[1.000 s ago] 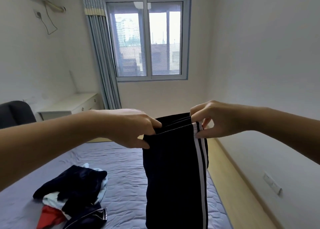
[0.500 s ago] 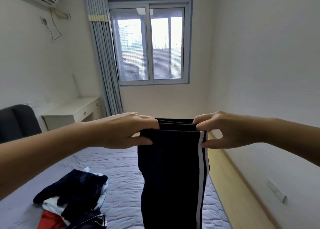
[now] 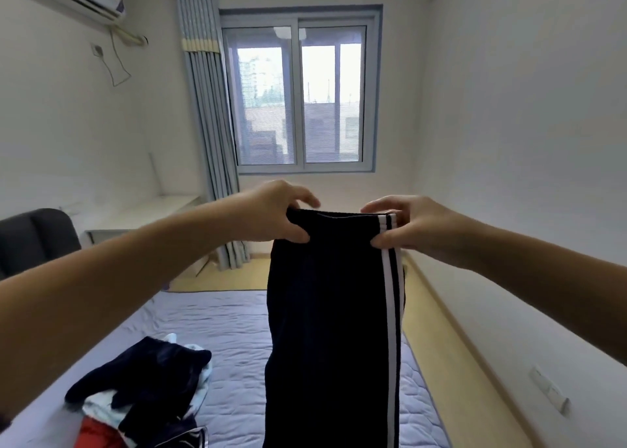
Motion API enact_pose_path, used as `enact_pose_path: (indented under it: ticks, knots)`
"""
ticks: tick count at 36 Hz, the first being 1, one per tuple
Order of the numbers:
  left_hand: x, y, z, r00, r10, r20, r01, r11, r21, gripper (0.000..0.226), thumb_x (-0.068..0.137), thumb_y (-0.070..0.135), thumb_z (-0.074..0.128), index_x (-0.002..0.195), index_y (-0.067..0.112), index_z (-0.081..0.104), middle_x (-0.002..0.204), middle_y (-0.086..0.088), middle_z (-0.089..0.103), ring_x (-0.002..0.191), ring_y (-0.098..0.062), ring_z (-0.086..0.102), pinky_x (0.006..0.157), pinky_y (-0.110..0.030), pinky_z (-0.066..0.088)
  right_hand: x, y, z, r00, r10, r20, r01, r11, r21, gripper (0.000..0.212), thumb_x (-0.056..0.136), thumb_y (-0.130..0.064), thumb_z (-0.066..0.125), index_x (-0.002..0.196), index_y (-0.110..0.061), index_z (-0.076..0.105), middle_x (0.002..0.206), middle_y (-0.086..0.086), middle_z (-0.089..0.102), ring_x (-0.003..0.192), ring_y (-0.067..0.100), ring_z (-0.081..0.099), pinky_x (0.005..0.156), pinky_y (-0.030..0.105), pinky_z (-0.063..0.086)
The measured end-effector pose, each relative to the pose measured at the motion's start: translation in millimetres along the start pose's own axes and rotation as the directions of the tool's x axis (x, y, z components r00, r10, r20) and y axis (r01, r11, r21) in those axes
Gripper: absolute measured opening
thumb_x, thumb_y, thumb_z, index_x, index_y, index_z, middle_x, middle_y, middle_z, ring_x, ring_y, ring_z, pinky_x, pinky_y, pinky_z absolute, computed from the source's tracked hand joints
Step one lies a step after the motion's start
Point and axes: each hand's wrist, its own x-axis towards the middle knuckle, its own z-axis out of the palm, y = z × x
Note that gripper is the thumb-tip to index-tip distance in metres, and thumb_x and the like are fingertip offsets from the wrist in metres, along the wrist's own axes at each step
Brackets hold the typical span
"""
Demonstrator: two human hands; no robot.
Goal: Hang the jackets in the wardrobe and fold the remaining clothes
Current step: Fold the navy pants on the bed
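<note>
Left hand (image 3: 271, 215): pinches the left top corner of the dark trousers (image 3: 325, 312).
Right hand (image 3: 407, 225): pinches the right top corner, at the white stripes.
Trousers: hang straight down above the bed (image 3: 217, 325).
Clothes pile (image 3: 142, 390): on the bed, near left.

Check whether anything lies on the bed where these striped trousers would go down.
Nothing visible does. The left hand and right hand hold the trousers over open mattress; the clothes pile lies off to their left.

No text, label or number can be read anywhere.
</note>
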Motion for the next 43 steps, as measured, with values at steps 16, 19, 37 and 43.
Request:
enact_pose_path:
  ticks: [16,19,37,43]
  knots:
    - [21.4,-20.2,-38.3,0.778,0.080,0.624,0.314,0.810,-0.495,0.037,0.080,0.016,0.070,0.114,0.004,0.060,0.106,-0.008,0.070,0.099,-0.020,0.068,0.075,-0.023,0.055,39.2,-33.1,-46.6,0.809,0.240,0.536,-0.266,0.963,-0.030,0.032,0.078,-0.007,0.069,0.107,0.002,0.061,0.096,0.014,0.069,0.087,0.023,0.069,0.071,0.027,0.057]
    - [40.3,-33.3,-33.2,0.686,0.035,0.727,0.403,0.814,-0.419,0.039,0.081,0.019,0.069,0.114,-0.001,0.060,0.104,-0.011,0.071,0.095,-0.022,0.069,0.075,-0.026,0.056,65.1,-16.1,-45.2,0.739,0.338,0.583,-0.367,0.927,-0.072,0.032,0.081,-0.007,0.068,0.108,0.006,0.058,0.094,0.016,0.069,0.083,0.023,0.070,0.071,0.029,0.057]
    - [189.9,-37.8,-74.7,0.856,-0.064,-0.513,0.365,0.777,0.513,0.012,0.092,0.015,0.054,0.093,0.010,0.065,0.089,-0.006,0.063,0.078,-0.026,0.062,0.064,-0.031,0.046,227.6,-30.8,-85.3,0.757,-0.523,-0.391,0.097,0.682,-0.725,0.015,0.088,-0.002,0.063,0.099,-0.009,0.057,0.090,0.003,0.057,0.082,0.020,0.053,0.072,0.027,0.039]
    - [175.1,-60.4,-27.5,0.882,-0.062,-0.466,0.338,0.774,0.536,0.015,0.094,0.018,0.051,0.094,0.011,0.064,0.082,-0.004,0.060,0.072,-0.024,0.059,0.061,-0.031,0.044,210.3,22.9,-57.7,0.797,-0.490,-0.354,0.153,0.730,-0.666,0.014,0.087,0.000,0.064,0.097,-0.007,0.058,0.086,0.000,0.056,0.078,0.017,0.053,0.065,0.015,0.037]
